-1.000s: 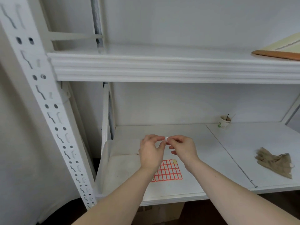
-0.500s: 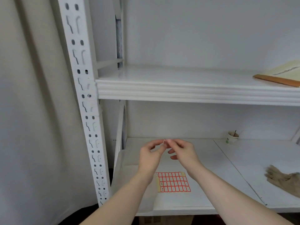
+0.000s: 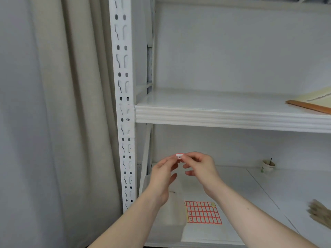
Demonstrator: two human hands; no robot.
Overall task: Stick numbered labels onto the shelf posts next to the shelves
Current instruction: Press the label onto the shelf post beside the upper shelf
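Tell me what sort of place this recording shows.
Probably a storeroom or workshop corner: a white slotted-post shelving unit with mostly bare shelves, a sheet of red-bordered labels on the lower shelf, a paper cup and a work glove nearby.

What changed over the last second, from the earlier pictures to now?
The view swung up and left, so the post now stands near the middle. Both hands rose from above the label sheet; the left hand and right hand pinch one label, now facing the camera. Sheet, cup and glove lie unmoved.

Label [image 3: 179,156] — handwriting unreadable
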